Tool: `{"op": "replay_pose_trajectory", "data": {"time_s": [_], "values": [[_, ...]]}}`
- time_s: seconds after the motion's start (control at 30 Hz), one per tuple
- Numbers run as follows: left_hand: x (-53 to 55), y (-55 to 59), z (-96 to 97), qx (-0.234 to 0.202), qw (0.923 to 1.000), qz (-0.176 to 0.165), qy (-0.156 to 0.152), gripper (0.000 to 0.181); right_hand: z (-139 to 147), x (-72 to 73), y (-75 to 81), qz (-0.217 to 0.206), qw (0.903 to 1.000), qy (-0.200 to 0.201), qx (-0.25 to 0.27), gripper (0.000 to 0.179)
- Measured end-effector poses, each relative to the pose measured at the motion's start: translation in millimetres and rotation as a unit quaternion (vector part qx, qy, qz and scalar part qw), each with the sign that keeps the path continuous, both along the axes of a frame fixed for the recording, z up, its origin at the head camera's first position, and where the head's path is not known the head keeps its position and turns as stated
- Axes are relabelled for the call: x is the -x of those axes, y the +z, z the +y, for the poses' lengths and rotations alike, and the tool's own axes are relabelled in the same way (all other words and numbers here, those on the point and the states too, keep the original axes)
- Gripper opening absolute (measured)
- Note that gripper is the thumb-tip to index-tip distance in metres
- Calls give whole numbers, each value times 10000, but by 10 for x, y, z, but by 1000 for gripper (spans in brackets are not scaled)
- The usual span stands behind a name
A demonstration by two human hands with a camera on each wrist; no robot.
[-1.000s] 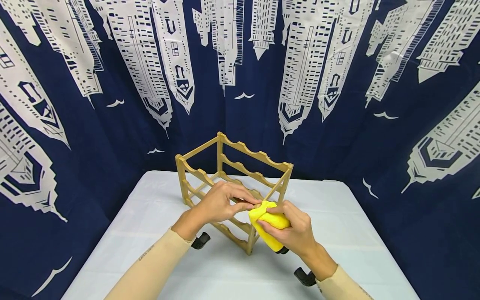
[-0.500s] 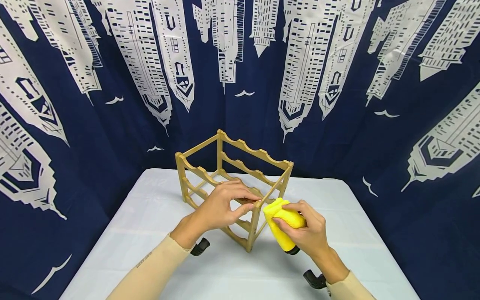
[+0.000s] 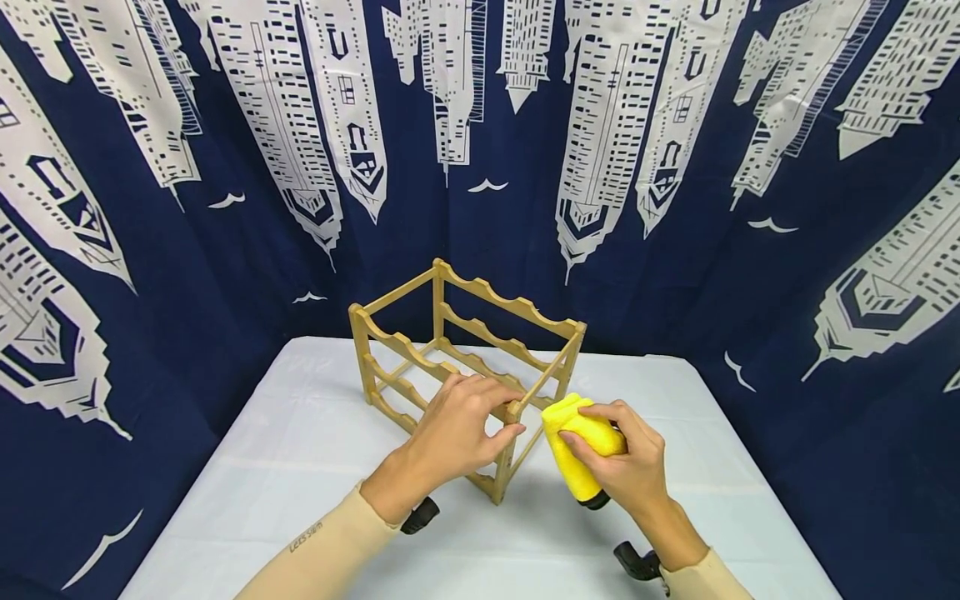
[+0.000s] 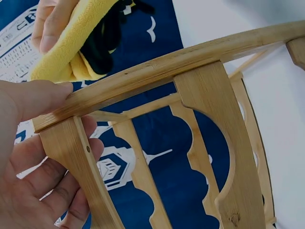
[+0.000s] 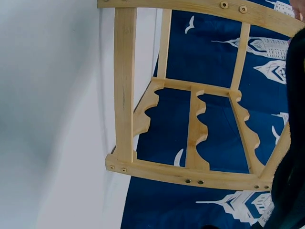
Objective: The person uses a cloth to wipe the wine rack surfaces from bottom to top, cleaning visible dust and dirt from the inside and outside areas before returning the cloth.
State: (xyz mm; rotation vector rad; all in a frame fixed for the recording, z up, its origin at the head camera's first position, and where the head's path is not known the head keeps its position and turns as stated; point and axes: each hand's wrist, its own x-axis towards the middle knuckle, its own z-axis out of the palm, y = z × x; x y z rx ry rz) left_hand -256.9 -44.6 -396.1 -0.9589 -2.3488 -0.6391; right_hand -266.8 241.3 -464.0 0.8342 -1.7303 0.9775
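A pale wooden rack with scalloped rails stands on the table, a corner post towards me. My left hand holds that post near its top; in the left wrist view, the thumb lies on one side of the rack and the fingers on the other. To the right, apart from the rack, my right hand pinches a folded yellow cloth hanging downward with a black lower end. The left wrist view shows the cloth's fluffy yellow face and dark side. Dark material covers the right wrist view's right edge.
A white cover lies over the table. Behind and at both sides hangs a navy curtain printed with white buildings and birds. Black mounts sit at the left wrist and right wrist.
My right hand has drawn the yellow cloth away from the rack's near corner, to the right. The left hand has shifted slightly down and closed round the post's top. The rack stays put.
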Motion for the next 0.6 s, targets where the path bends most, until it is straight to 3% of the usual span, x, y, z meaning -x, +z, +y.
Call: {"op": "replay_pose_trajectory", "data": {"time_s": [0.3,0.6], "values": [[-53,16,-47,-199,9997,-87,-133,36,119,-4,11,-39,9997,-221,69,62],[-96,37,-147,-72,9995,-48,-299,36,349,-6,-14,-195,9984,-503,-147,64]]}}
